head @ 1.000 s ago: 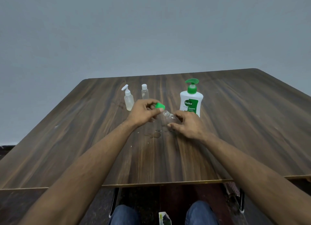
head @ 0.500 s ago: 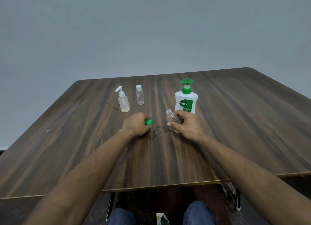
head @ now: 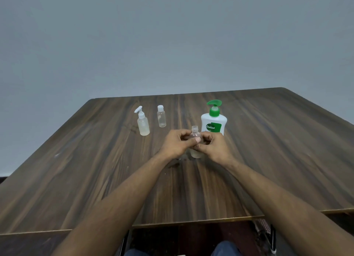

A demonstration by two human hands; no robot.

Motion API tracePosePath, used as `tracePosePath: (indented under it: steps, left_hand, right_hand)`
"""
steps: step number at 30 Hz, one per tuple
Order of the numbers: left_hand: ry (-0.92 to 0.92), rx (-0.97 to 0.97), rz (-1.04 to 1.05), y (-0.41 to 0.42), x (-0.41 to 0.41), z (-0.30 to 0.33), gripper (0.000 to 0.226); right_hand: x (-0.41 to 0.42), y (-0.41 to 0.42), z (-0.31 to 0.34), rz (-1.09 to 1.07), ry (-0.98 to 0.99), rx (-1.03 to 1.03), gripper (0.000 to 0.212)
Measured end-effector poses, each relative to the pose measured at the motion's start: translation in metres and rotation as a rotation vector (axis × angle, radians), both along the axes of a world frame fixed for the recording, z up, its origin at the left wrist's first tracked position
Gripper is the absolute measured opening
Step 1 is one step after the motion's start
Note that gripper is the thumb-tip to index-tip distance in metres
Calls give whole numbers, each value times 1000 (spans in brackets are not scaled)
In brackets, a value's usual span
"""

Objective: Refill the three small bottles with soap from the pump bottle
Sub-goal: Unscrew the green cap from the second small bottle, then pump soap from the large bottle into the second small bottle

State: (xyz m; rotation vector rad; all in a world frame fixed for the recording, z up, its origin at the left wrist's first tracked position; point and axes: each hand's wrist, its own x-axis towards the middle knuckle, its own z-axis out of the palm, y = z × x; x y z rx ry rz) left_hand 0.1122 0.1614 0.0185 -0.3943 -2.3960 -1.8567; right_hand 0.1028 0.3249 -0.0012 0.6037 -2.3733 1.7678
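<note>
Uncapped small bottle (head: 195, 135) stands upright on table (head: 287, 159), just in front of pump bottle (head: 214, 119). Left hand (head: 177, 143) and right hand (head: 212, 145) both curl around its body, fingers meeting. Spray bottle (head: 142, 122) and capped bottle (head: 161, 116) stand left of pump bottle.

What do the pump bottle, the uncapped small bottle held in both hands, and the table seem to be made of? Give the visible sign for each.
Pump bottle: likely glossy opaque plastic, white with a green pump.
Uncapped small bottle: probably clear plastic; see-through, with a threaded neck.
Table: wood or wood-look laminate; dark streaked grain, slight sheen, pale edge.
</note>
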Motion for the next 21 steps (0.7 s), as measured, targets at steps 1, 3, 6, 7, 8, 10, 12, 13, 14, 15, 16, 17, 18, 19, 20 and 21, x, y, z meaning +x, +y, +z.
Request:
tracePosePath:
  steps: [1, 3, 6, 7, 8, 10, 12, 13, 14, 15, 16, 17, 18, 19, 20, 21]
  left_hand:
    - [4, 16, 10, 2, 0, -2, 16]
    - [22, 47, 67, 5, 0, -6, 16]
    - [51, 123, 155, 9, -1, -4, 16]
    - [72, 123, 164, 10, -3, -2, 17]
    - [96, 103, 167, 9, -5, 1, 19]
    - [136, 53, 169, 10, -10, 6, 26]
    - [174, 8, 193, 12, -15, 10, 28]
    - [197, -2, 204, 14, -16, 12, 26]
    - [213, -2, 207, 16, -18, 14, 23]
    - [216, 6, 207, 18, -20, 14, 22]
    - [207, 19, 206, 20, -21, 14, 24]
    - [197, 37, 204, 22, -22, 13, 26]
    - [191, 54, 203, 24, -24, 12, 27]
    - [186, 68, 200, 25, -25, 11, 26]
    - [180, 77, 195, 27, -27, 9, 25]
    - [171, 80, 187, 28, -28, 8, 24]
  right_hand:
    - [0, 2, 2, 12, -25, 40, 27]
    - [-1, 7, 7, 27, -42, 223, 27]
    - [-3, 17, 24, -81, 95, 478, 21]
    - [-4, 21, 32, -170, 149, 441, 21]
    - [-6, 25, 43, -266, 192, 356, 21]
    - [-14, 34, 67, -441, 275, 173, 19]
    - [-29, 41, 93, -582, 316, 122, 17]
    - [-38, 42, 104, -614, 282, 141, 20]
    - [-47, 42, 114, -609, 209, 177, 30]
    - [-55, 40, 121, -567, 105, 216, 39]
    - [-61, 35, 127, -496, -30, 239, 42]
    - [-65, 30, 130, -420, -190, 252, 43]
    - [-68, 25, 131, -354, -337, 275, 46]
    - [-70, 21, 130, -299, -442, 293, 49]
    - [-73, 17, 127, -260, -500, 294, 48]
    - [-74, 15, 125, -241, -520, 280, 46]
